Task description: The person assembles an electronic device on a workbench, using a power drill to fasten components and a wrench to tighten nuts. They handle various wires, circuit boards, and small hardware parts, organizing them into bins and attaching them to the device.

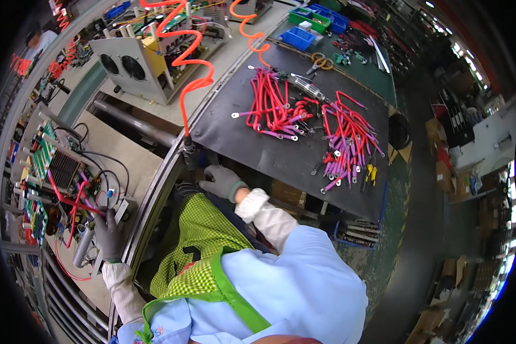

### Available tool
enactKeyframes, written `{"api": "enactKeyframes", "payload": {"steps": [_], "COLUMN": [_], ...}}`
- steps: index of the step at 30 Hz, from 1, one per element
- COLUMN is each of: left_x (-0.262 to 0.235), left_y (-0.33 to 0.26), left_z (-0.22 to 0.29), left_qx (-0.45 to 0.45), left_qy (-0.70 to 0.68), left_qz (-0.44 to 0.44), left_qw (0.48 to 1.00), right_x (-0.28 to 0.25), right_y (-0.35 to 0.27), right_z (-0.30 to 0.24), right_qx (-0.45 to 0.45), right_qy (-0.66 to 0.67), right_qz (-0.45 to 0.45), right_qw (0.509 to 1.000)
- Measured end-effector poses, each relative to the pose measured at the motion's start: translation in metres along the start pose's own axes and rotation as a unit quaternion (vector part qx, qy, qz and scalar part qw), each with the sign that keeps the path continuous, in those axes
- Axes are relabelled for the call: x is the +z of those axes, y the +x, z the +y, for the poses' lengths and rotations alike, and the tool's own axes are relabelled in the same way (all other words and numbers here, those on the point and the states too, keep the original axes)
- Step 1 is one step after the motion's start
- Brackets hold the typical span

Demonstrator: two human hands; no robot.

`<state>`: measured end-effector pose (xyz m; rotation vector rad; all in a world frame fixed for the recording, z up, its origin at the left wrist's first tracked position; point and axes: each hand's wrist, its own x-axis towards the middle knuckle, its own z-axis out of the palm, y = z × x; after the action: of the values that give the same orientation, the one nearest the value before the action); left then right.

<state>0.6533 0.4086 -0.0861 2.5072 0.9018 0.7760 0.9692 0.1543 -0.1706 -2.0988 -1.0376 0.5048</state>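
Note:
My left hand [108, 236], in a grey glove, is closed on the end of a red cable [81, 203] at the open circuit assembly [57, 166] on the left. Green boards, a finned metal block and black wires surround that cable. My right hand [222, 182], also gloved in grey, is just in front of the black work mat's edge. Its fingers are bent but apart, and I see nothing between them. Close by its fingertips, an air tool [189, 152] hangs from an orange coiled hose [190, 92]; the tool's lower end is dark and hard to make out.
Bundles of red cables [272, 109] with ring lugs lie on the black mat [229, 129], beside another hand tool [307, 87] and scissors [320, 62]. Blue bins [297, 39] stand behind. A metal rail [155, 195] separates me from the left bench; a fan unit [132, 69] stands farther along.

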Motion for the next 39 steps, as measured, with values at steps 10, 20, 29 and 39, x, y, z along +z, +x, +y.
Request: {"api": "enactKeyframes", "payload": {"steps": [10,20,29,39], "left_x": [-0.030,-0.005,-0.022,-0.022], "left_y": [-0.004,-0.001,-0.011,-0.010], "left_z": [0.006,0.002,-0.008,-0.006], "left_qx": [-0.037,-0.065,-0.056,-0.077], "left_qy": [0.099,-0.109,-0.185,-0.206], "left_qz": [-0.033,0.097,-0.007,0.000], "left_qw": [0.994,0.987,0.981,0.976], "right_x": [-0.295,-0.314,-0.273,-0.035], "right_y": [-0.192,-0.247,-0.194,0.007], "right_z": [0.121,0.194,0.124,-0.162], "right_qx": [0.292,0.461,0.047,-0.396], "right_qy": [-0.299,-0.303,-0.049,-0.275], "right_qz": [0.442,0.201,0.499,-0.034], "right_qw": [0.794,0.809,0.864,0.875]}}
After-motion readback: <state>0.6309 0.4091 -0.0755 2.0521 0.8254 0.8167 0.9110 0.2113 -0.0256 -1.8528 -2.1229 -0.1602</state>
